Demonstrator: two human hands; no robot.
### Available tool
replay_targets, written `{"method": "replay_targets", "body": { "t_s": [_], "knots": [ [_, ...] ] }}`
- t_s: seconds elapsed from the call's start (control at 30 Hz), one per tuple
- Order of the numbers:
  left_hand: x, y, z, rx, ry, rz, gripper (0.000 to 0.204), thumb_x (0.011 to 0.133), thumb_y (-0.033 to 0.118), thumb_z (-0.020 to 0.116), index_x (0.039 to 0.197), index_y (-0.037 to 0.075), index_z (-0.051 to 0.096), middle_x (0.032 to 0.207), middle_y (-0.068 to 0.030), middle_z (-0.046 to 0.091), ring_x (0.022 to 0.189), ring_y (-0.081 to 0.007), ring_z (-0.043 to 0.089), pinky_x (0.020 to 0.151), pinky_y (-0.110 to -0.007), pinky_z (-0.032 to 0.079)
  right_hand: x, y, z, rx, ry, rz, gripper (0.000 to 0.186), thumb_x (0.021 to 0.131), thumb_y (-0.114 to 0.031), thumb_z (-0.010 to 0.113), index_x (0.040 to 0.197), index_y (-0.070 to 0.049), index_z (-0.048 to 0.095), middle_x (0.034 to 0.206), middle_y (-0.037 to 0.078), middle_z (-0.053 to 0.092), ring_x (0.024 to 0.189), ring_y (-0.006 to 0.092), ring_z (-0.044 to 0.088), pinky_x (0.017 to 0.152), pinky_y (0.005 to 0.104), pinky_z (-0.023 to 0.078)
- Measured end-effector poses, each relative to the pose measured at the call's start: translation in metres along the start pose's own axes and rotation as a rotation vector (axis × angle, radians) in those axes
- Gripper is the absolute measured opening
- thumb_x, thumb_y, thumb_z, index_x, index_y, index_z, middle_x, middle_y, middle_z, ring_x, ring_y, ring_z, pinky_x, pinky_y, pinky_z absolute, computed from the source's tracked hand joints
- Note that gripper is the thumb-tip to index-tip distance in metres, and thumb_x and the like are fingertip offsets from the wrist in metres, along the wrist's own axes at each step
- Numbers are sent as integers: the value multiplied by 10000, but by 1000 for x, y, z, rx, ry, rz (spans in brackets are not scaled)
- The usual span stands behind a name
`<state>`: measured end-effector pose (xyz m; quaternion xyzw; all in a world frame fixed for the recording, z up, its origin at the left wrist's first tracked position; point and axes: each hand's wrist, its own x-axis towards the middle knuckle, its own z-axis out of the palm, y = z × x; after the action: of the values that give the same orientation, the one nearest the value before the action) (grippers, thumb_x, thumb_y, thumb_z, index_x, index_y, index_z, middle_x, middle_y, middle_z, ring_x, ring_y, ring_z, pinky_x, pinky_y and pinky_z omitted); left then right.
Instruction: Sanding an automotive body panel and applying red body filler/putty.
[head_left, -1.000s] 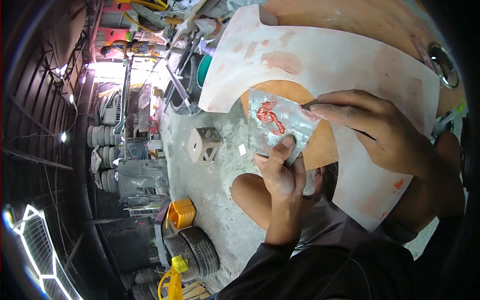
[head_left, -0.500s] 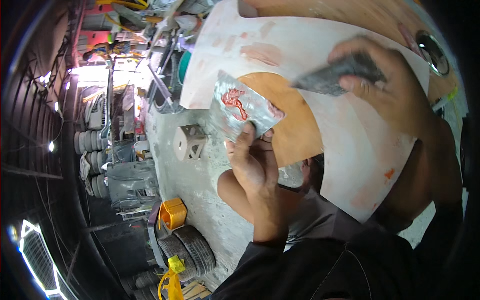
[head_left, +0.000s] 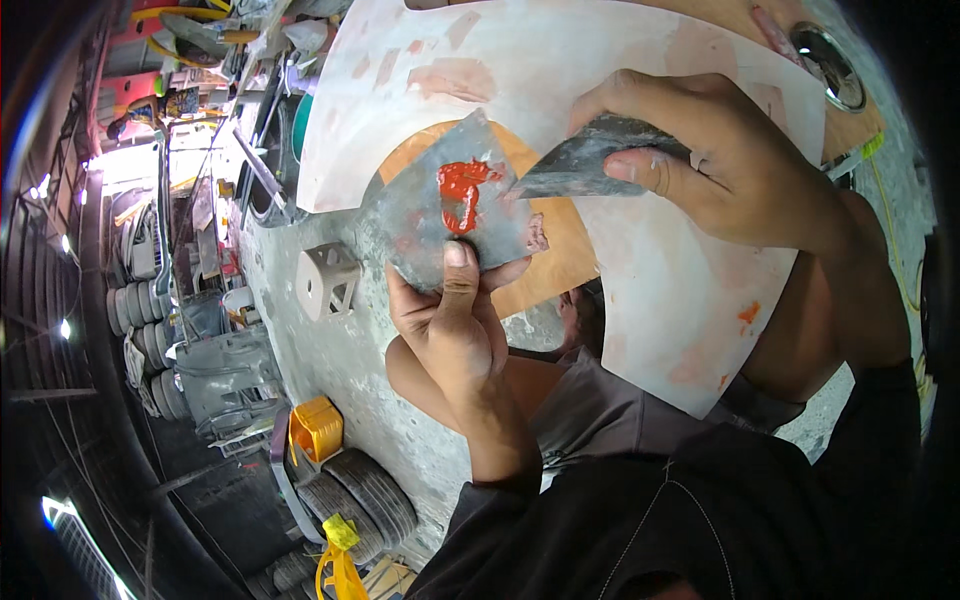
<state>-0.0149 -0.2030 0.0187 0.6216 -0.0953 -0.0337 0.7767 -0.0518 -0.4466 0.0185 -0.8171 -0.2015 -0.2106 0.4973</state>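
My left hand [head_left: 445,320] grips a square grey metal plate [head_left: 410,200] with a bright red blob of paste [head_left: 460,185] on it, the thumb pressed on its lower part. In my right hand [head_left: 725,180] is a dark, thin spreader blade [head_left: 570,170], its tip at the plate's right side, near the red paste. Beneath both hands lies a white curved body panel [head_left: 690,300] with pinkish patches and an arched cutout. Brown board [head_left: 555,260] shows through the cutout.
A round shiny metal tin [head_left: 835,70] sits at the upper right. A pale stool [head_left: 320,280] stands on the concrete floor [head_left: 350,400], with a yellow container [head_left: 315,430] and tires [head_left: 350,500] at the lower left. A person [head_left: 160,105] is in the background.
The plate and my left hand have shifted left in the view. The spreader swung out to the right, clear of the plate, and is now back at its edge. The panel appears farther left.
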Motion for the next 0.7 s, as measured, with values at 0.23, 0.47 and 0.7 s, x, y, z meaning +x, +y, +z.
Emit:
{"method": "replay_targets", "body": {
  "t_s": [0.23, 0.47, 0.7],
  "knots": [
    [5, 7, 17, 159, 15, 44, 317, 930, 9, 584, 1233, -17, 494, 1089, -149, 629, 862, -215, 668, 614, -339, 625, -5, -5, 10, -127, -16, -19, 202, 869, -27, 600, 1069, 0, 586, 893, 151, 606, 781, 343, 614, 696, 388, 465],
    [12, 5, 15, 259, -30, 97, 285, 921, 13, 605, 1192, -23, 525, 1033, -135, 646, 806, -195, 658, 615, -333, 601, -10, -10, 16, -140, -82, 45, 256, 842, -20, 613, 1094, -48, 573, 868, 156, 632, 790, 373, 631, 701, 449, 487],
    [31, 20, -12, -238, -28, 26, 243, 950, 57, 558, 1188, 5, 546, 1065, -114, 673, 890, -222, 678, 731, -353, 584, -9, -13, 16, 58, -129, -39, 186, 812, -11, 626, 992, -42, 594, 851, 137, 618, 786, 346, 631, 680, 438, 473]
  ]
}}
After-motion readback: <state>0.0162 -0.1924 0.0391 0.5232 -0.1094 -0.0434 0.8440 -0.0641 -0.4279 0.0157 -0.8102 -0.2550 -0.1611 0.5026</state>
